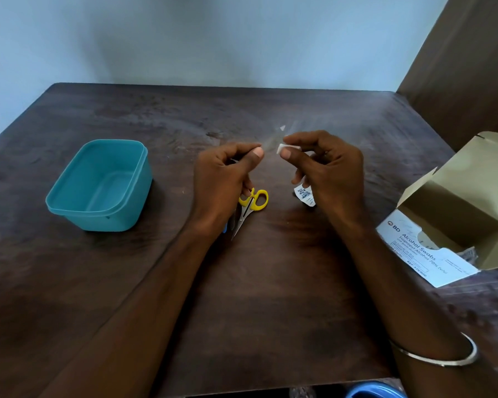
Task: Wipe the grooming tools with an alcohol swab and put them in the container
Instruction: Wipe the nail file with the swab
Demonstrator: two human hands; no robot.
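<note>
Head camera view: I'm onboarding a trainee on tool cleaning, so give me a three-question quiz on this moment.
1. True or false: the teal plastic container already holds a tool.
2. Which hand pinches the small white alcohol swab? A) left hand B) right hand
3. Fill in: the yellow-handled metal scissors lie on the dark wooden ____.

Key: 1 false; 2 B; 3 table.

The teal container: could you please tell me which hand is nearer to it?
Left. The left hand is just right of the container; the right hand is farther right, beyond the left.
</note>
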